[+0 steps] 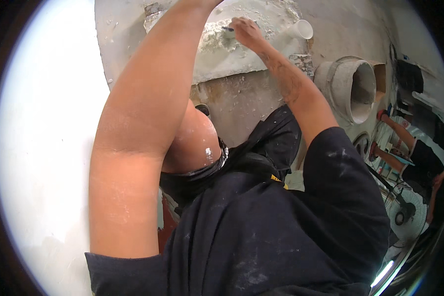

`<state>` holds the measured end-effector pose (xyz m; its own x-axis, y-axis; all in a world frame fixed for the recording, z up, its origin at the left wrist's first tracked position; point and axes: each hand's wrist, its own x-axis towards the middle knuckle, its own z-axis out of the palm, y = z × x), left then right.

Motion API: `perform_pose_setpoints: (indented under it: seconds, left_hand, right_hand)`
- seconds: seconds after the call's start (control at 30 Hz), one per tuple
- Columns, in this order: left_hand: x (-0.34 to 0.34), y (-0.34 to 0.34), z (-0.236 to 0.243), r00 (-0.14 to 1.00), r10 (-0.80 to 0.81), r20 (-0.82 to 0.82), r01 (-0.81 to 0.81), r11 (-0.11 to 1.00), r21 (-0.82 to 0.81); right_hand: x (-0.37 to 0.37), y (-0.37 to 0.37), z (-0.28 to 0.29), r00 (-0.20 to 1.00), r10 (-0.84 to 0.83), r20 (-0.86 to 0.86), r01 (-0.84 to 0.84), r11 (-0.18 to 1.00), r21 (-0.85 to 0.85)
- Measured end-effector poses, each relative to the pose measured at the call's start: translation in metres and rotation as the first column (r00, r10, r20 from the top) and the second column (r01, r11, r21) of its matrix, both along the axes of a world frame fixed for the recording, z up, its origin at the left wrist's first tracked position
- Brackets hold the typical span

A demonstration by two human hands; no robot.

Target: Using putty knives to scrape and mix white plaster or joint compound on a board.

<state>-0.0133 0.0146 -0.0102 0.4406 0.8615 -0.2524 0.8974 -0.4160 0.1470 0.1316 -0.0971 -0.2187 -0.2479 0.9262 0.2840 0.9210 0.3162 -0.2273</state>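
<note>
My left forearm reaches up past the top edge, taking my left hand out of sight. My right hand [246, 30] is closed on a small dark tool [228, 28], mostly hidden by the fingers, over a pale, plaster-smeared board [220, 70] strewn with white lumps and powder. A white cup-like cylinder [302, 29] lies at the board's right, near that hand. My bare knee, speckled with white, and dark clothing are below.
A bright white surface [44, 148] fills the left side. A large crusted tube-like container [330, 89] lies at the right. A fan [404, 212] stands at the lower right. Another person [419, 158], partly seen in dark clothing, is at the far right.
</note>
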Motion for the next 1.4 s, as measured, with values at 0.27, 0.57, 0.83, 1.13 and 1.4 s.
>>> perform_pose_setpoints:
  seconds: [0.27, 0.57, 0.83, 1.13, 1.4]
  left_hand:
    - [-0.006, 0.008, 0.003, 1.0, -0.02, 0.006, 0.02, 0.996, 0.092]
    - [-0.004, 0.006, -0.002, 0.998, -0.022, -0.065, 0.026, 0.998, 0.06]
    - [-0.012, 0.03, -0.021, 0.98, -0.174, -0.102, 0.159, 0.978, -0.135]
    - [-0.116, 0.038, -0.11, 0.849, 0.117, 0.515, 0.217, 0.811, -0.543]
    - [-0.145, -0.017, -0.175, 0.007, 0.809, 0.587, 0.13, 0.582, -0.803]
  right_hand:
    - [0.052, 0.011, 0.042, 0.973, 0.212, 0.095, -0.157, 0.902, -0.403]
    - [0.019, 0.107, 0.017, 0.986, 0.032, -0.161, -0.066, 0.976, -0.206]
    - [0.007, 0.024, 0.016, 0.979, 0.113, 0.168, -0.055, 0.948, -0.314]
    - [0.034, -0.008, 0.047, 0.948, 0.06, 0.311, 0.04, 0.952, -0.305]
    - [0.053, -0.017, 0.079, 0.866, -0.486, 0.113, 0.463, 0.698, -0.546]
